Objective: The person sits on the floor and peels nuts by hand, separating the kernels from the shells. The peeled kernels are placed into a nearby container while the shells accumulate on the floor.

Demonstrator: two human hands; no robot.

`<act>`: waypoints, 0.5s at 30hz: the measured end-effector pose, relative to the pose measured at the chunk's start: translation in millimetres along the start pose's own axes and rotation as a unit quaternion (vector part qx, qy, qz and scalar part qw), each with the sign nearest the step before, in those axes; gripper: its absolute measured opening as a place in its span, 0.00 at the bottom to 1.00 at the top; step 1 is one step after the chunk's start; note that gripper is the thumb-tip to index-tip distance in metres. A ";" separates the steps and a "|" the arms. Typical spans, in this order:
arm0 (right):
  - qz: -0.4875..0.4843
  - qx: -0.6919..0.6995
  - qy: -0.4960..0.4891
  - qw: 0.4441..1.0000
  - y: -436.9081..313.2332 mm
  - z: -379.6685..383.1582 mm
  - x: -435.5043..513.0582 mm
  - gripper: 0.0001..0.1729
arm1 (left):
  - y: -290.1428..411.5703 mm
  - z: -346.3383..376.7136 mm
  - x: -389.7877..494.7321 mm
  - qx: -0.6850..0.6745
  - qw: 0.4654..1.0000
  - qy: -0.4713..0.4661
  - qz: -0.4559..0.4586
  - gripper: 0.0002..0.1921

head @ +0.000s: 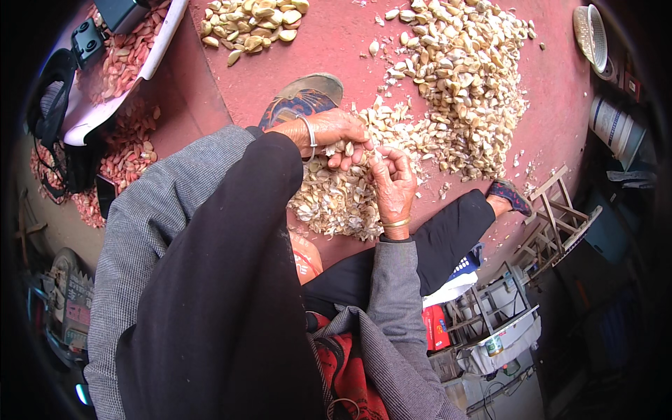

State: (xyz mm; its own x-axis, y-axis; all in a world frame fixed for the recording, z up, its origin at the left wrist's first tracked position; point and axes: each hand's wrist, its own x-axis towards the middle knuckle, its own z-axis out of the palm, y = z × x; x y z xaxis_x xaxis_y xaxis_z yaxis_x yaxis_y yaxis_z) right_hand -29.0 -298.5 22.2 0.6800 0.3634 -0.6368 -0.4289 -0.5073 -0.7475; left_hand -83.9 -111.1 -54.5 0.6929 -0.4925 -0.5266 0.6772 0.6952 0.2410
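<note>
My left hand [338, 131], with a white bangle at the wrist, curls around a few garlic cloves [348, 148]. Its thumb tip meets the fingertips of my right hand [392, 181], which wears a gold-coloured bracelet. The right thumb and fingers pinch together at a small pale piece, probably garlic or its skin; the fingers partly cover it. Beneath both hands lies a heap of garlic cloves and papery skins [341, 202]. It runs on into a larger heap of cloves [462, 84] at the upper right. A smaller pile of cleaner, yellowish cloves [254, 23] lies at the top.
Pink-coated cloves [131, 144] lie at the left, beside a white basin [105, 118] holding more. My patterned shoe [307, 97] stands close to the left hand. Wooden frames [559, 220], a white bucket [611, 123] and a basket [593, 37] stand along the right side.
</note>
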 end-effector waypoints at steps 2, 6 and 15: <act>0.012 0.007 0.004 1.000 -0.1 1.1 0.0 0.11 | -0.2 -0.4 0.2 -0.003 1.000 -0.001 -0.001 0.13; 0.001 0.002 -0.014 1.000 -1.6 3.0 -2.2 0.11 | -1.1 -0.6 0.7 -0.006 1.000 -0.005 0.005 0.13; 0.004 0.030 -0.027 0.999 -7.8 17.3 -6.6 0.12 | 1.8 2.2 -2.3 0.002 1.000 0.008 0.001 0.13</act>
State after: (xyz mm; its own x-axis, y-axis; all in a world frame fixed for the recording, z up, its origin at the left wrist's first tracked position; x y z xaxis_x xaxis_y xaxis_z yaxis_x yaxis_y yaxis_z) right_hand -40.3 -283.5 28.9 0.6448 0.4016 -0.6503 -0.4692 -0.4637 -0.7516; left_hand -83.7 -109.8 -51.1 0.6903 -0.4820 -0.5396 0.6766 0.6943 0.2454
